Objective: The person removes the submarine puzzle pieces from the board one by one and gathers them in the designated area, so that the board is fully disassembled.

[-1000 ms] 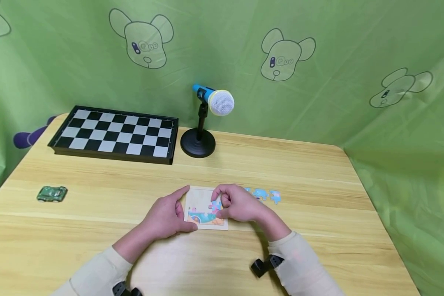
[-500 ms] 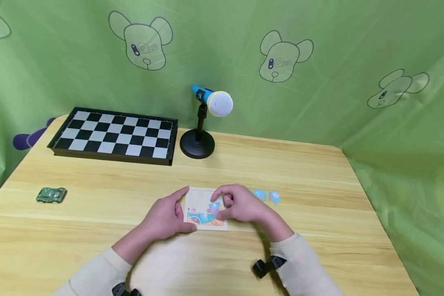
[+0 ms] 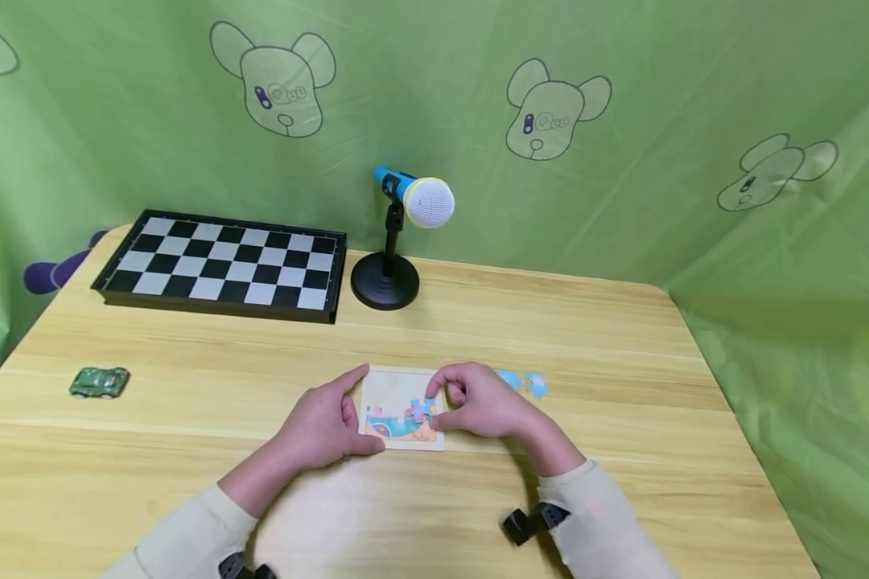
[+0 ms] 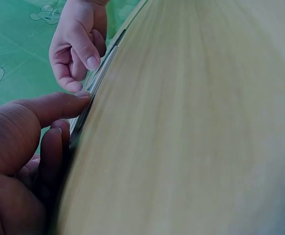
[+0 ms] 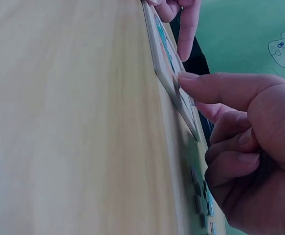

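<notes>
A small jigsaw puzzle board (image 3: 391, 388), pale with a coloured seaside-like picture along its bottom, lies on the table. My left hand (image 3: 327, 422) holds its left side, index finger at the upper corner and thumb at the lower one; in the left wrist view the left thumb (image 4: 66, 105) rests on the edge. A blue and pink puzzle piece (image 3: 419, 411) lies over the board's lower right part. My right hand (image 3: 487, 402) pinches at this piece's right side with thumb and index finger, the other fingers curled in. In the right wrist view the right thumb (image 5: 201, 84) is at the board.
Loose blue puzzle pieces (image 3: 536, 384) lie right of the board, partly hidden by the right hand. A green toy car (image 3: 100, 382) stands at the left. Behind are a checkered game board (image 3: 224, 265) and a blue microphone (image 3: 413, 193) on a stand. A green curtain (image 3: 434, 96) hangs beyond.
My right hand has shifted slightly to the right, baring more of the blue and pink piece, which has moved slightly down on the board. My left hand has stayed on the board's edge.
</notes>
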A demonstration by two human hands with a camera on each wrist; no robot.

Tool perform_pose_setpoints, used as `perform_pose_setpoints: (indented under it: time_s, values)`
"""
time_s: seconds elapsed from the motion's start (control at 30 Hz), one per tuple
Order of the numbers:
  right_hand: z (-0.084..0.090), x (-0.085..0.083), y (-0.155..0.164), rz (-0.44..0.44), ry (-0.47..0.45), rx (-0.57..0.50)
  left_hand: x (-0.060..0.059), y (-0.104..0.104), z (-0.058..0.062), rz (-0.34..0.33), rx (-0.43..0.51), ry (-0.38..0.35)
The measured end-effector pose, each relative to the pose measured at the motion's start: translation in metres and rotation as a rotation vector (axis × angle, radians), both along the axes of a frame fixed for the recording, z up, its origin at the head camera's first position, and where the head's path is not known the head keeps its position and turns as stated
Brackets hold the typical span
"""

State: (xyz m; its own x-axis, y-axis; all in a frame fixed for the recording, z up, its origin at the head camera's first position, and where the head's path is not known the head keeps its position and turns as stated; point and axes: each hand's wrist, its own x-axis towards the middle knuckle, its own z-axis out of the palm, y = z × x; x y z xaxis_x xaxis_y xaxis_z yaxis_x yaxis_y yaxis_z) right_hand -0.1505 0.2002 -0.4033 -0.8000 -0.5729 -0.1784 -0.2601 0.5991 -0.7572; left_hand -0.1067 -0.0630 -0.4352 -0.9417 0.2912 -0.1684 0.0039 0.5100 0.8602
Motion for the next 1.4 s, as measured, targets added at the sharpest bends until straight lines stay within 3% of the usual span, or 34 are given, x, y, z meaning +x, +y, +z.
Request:
perform_pose_setpoints:
  time_s: [0.3,0.83,1.4]
  values:
    - [0.008,0.010,0.023,-0.084,0.023,-0.061,-0.001,0.001,0.001,0.002,-0.011,0.003]
    - [0.013,0.022,0.079,-0.214,0.016,-0.044,0.000,0.002,0.002,0.008,0.004,-0.047]
    - [0.003,0.030,0.135,-0.275,0.035,-0.045,0.000,-0.010,0.003,-0.086,0.101,-0.024]
